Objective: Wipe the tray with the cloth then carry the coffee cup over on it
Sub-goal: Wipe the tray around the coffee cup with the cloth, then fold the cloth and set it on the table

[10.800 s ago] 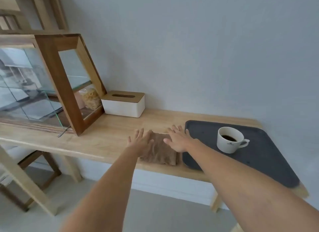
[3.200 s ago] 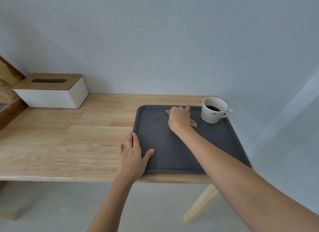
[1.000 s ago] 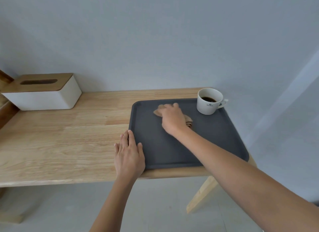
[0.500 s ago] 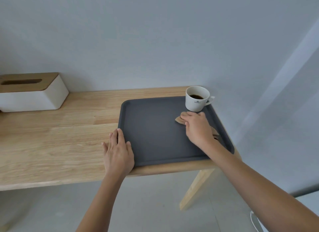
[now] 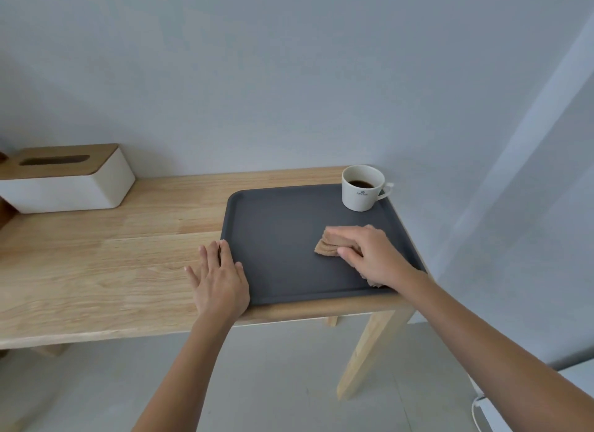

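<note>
A dark grey tray [image 5: 283, 238] lies at the right end of a wooden table [image 5: 112, 264]. A white coffee cup [image 5: 362, 188] with dark coffee stands in the tray's far right corner. My right hand [image 5: 374, 254] presses a crumpled tan cloth [image 5: 328, 245] onto the right part of the tray, in front of the cup. My left hand [image 5: 220, 280] lies flat with fingers spread on the tray's near left edge and the table beside it.
A white tissue box with a wooden lid [image 5: 64, 177] stands at the back left against the wall. The tray reaches close to the table's right and front edges. The wall runs right behind the cup. A light wooden table leg [image 5: 369, 354] stands below the right end.
My right hand with the cloth has slid from the tray's middle to its right side, then a little toward me. The left hand stays on the tray's left edge.
</note>
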